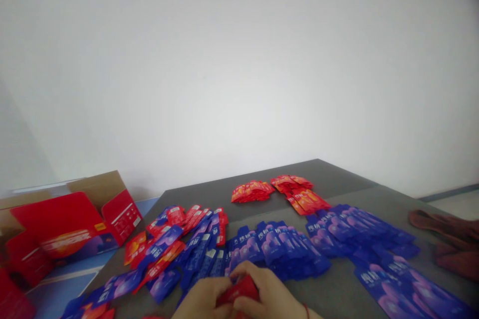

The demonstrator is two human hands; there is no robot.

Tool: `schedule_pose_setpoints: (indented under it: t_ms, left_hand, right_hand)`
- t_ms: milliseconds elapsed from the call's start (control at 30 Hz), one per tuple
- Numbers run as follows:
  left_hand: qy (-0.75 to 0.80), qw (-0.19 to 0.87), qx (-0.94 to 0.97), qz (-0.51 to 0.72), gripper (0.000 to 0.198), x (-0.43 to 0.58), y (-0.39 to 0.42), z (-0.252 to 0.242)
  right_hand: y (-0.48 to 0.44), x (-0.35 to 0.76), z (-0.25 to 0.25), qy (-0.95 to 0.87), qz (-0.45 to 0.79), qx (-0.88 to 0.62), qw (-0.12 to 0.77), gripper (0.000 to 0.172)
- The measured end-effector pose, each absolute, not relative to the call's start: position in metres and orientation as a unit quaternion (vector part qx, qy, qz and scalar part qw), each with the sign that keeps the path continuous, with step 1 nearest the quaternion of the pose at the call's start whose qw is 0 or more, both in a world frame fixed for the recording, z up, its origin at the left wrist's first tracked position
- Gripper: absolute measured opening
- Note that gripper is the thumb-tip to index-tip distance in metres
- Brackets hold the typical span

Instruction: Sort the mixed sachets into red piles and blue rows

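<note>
At the bottom centre, my left hand and my right hand are closed together around a red sachet; its lower part is hidden by my fingers. Just beyond my hands lies a fanned row of blue-purple sachets. A mixed heap of red and blue sachets spreads to the left of them. More blue sachets overlap in rows to the right, with a further group of blue sachets nearer the front.
Two piles of red-orange sachets sit toward the back of the dark grey table. An opened red carton stands at the left over a blue surface. Brown cloth lies at the right edge. A white wall rises behind.
</note>
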State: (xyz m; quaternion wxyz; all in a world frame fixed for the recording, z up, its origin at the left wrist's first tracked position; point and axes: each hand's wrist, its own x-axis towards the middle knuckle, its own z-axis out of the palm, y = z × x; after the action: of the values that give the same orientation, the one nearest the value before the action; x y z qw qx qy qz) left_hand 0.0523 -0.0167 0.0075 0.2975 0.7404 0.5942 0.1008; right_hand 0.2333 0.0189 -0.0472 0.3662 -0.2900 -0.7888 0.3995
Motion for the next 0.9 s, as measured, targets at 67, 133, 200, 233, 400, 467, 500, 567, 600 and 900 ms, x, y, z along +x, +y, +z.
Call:
schedule_pose_setpoints:
  t_ms: [67, 133, 200, 233, 400, 467, 500, 567, 600, 900]
  left_hand:
    - [0.550, 0.398, 0.717, 0.159, 0.019, 0.061, 0.000, -0.004]
    - [0.526, 0.463, 0.688, 0.189, 0.031, 0.061, 0.013, -0.020]
    - [0.517, 0.502, 0.662, 0.205, 0.043, 0.056, 0.021, -0.037]
    - [0.512, 0.521, 0.651, 0.208, 0.048, 0.052, 0.023, -0.044]
    - [0.453, 0.612, 0.609, 0.222, 0.056, 0.043, 0.020, -0.047]
    - [0.422, 0.641, 0.601, 0.222, 0.053, 0.043, 0.018, -0.041]
    - [0.409, 0.654, 0.596, 0.224, 0.051, 0.044, 0.017, -0.038]
    - [0.398, 0.668, 0.586, 0.231, 0.050, 0.044, 0.017, -0.036]
    - [0.405, 0.664, 0.583, 0.235, 0.050, 0.043, 0.018, -0.037]
    - [0.508, 0.536, 0.600, 0.306, 0.061, 0.040, 0.033, -0.059]
  right_hand:
    - [0.026, 0.236, -0.050, -0.761, 0.415, -0.339, 0.365, 0.015]
    - [0.033, 0.239, -0.055, -0.736, 0.408, -0.377, 0.387, 0.005]
    - [0.039, 0.242, -0.059, -0.714, 0.408, -0.398, 0.407, 0.007]
    - [0.040, 0.243, -0.061, -0.705, 0.417, -0.400, 0.411, 0.009]
    - [0.039, 0.242, -0.066, -0.677, 0.500, -0.363, 0.400, 0.020]
    - [0.038, 0.242, -0.067, -0.675, 0.504, -0.358, 0.402, 0.023]
    - [0.038, 0.242, -0.067, -0.674, 0.506, -0.358, 0.403, 0.024]
    - [0.039, 0.244, -0.065, -0.671, 0.511, -0.358, 0.401, 0.026]
    - [0.039, 0.245, -0.064, -0.671, 0.508, -0.359, 0.403, 0.027]
    - [0.044, 0.255, -0.058, -0.696, 0.465, -0.382, 0.392, 0.022]
